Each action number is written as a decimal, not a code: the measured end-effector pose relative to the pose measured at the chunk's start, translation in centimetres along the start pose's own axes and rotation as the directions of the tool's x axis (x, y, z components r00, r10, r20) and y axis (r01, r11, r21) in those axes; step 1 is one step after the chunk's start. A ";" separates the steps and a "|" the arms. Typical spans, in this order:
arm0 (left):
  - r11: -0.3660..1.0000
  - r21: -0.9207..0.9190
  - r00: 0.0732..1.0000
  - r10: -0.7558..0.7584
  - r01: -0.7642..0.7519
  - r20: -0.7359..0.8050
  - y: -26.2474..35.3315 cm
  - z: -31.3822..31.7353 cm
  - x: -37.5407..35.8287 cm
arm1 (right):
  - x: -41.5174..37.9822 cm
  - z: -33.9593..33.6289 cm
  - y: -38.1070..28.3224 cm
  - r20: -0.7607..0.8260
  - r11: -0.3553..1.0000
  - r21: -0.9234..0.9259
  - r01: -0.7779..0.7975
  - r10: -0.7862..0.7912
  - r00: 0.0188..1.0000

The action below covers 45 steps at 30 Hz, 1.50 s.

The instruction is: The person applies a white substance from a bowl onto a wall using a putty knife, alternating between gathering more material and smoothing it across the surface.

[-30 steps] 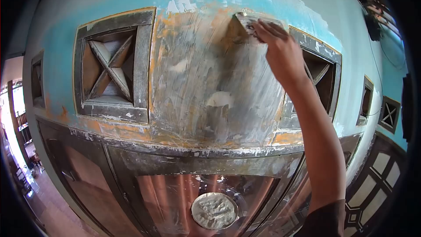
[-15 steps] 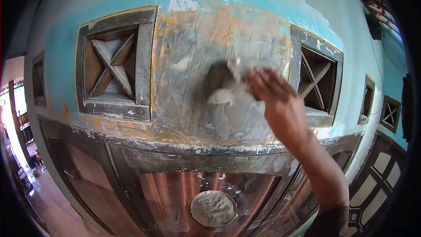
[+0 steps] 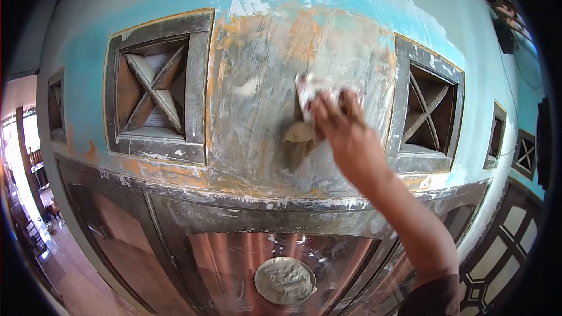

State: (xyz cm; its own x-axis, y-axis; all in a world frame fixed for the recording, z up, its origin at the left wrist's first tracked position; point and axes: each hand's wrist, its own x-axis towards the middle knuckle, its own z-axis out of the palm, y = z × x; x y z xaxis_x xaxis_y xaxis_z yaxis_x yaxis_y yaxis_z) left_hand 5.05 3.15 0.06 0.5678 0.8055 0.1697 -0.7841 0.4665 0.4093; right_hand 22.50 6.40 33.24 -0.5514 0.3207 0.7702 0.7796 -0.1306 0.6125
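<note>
My right hand [image 3: 345, 120] is closed on a flat scraper [image 3: 304, 96] smeared with white paste, its blade against the patchy wall [image 3: 252, 117] between two wooden vents. A pale patch of paste [image 3: 300, 133] lies on the wall just below the blade, partly in the hand's shadow. Lower down, a round plate [image 3: 284, 281] carries grey-white paste. My left hand is hardly visible at the plate's lower left edge, and its fingers cannot be made out.
Crossed-slat vents flank the patch, one at left [image 3: 196, 82] and one at right [image 3: 456, 111]. Beneath them runs a dark wooden frame [image 3: 252, 219] with glass panels. Another panelled door [image 3: 503, 246] stands at far right, and a bright opening lies at far left.
My right hand has moved slightly left and down, and the scraper now lies flatter on the wall. The view has shifted slightly.
</note>
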 end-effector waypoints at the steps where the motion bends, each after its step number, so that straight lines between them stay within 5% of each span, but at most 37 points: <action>1: 0.999 0.050 0.999 0.012 -0.010 -0.042 -0.2 -0.1 -0.1 | -1.8 0.0 -1.1 0.066 0.998 -0.044 0.054 -0.051 0.996; 9: 1.000 0.024 0.997 -0.008 0.011 -0.083 -0.2 0.7 -0.4 | -5.5 -3.4 -2.8 0.024 0.966 0.258 -0.027 0.022 0.999; 15: 0.999 -0.031 1.000 0.012 -0.013 -0.021 -0.4 -0.9 -0.2 | 2.2 -3.7 3.6 -0.265 0.987 0.122 -0.107 0.136 0.955; 19: 0.995 -0.079 0.998 0.059 -0.061 -0.024 -0.7 -1.5 -0.1 | 2.7 -0.5 4.2 -0.147 0.994 -0.042 -0.103 0.095 0.985; 24: 0.992 -0.120 0.992 0.036 -0.050 -0.117 -0.4 -1.5 -0.6 | -2.0 -1.6 1.0 -0.064 0.996 0.092 -0.008 0.014 0.998; 26: 0.985 -0.167 0.998 0.042 -0.048 -0.036 -0.4 -2.2 -0.6 | -3.3 -3.8 0.7 -0.098 0.982 0.187 -0.028 0.047 0.994; 29: 0.988 -0.129 0.988 0.068 -0.086 -0.141 -0.1 -1.4 -1.3 | -5.8 -8.9 -1.7 -0.084 0.841 0.526 -0.123 0.196 0.977; 30: 0.975 -0.207 0.997 0.081 -0.079 0.003 -0.7 -3.7 -0.9 | -7.1 -11.1 -2.3 0.207 0.659 0.670 -0.342 0.276 0.939; 31: 0.974 -0.213 0.997 0.074 -0.075 -0.014 -0.9 -4.0 -1.1 | -8.5 -12.6 -2.9 0.489 0.434 0.705 -0.561 0.275 0.828; 33: 0.968 -0.248 0.996 0.061 -0.045 0.057 -1.0 -4.0 -1.3 | -13.0 -10.7 -4.2 0.598 0.008 0.800 -0.601 0.081 0.797; 36: 0.920 -0.391 0.993 0.066 -0.024 0.095 -1.8 -4.6 -2.3 | -16.7 -7.0 -7.6 0.826 -0.348 0.463 -0.815 -0.165 0.539; 38: 0.915 -0.402 0.993 0.080 -0.038 0.090 -2.3 -4.3 -2.6 | -20.0 -3.6 -9.9 0.850 -0.457 0.328 -0.827 -0.239 0.469; 40: 0.900 -0.435 0.990 0.059 0.003 0.128 -2.2 -4.4 -3.0 | -22.0 -1.5 -11.2 0.901 -0.726 -0.115 -0.678 -0.363 0.236; 45: 0.894 -0.447 0.995 0.022 0.025 0.099 -2.5 -4.8 -4.2 | -25.3 0.7 -11.5 0.936 -0.654 -0.089 -0.751 -0.312 0.161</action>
State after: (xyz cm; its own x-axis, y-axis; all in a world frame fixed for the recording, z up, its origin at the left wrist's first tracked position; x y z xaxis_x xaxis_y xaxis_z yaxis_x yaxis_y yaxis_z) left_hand 3.38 0.32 -5.93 0.5726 0.7754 0.2662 -0.7990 0.6006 -0.0310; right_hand 27.71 0.46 6.63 -0.0546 0.9708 -0.2338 -0.1217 -0.2388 -0.9634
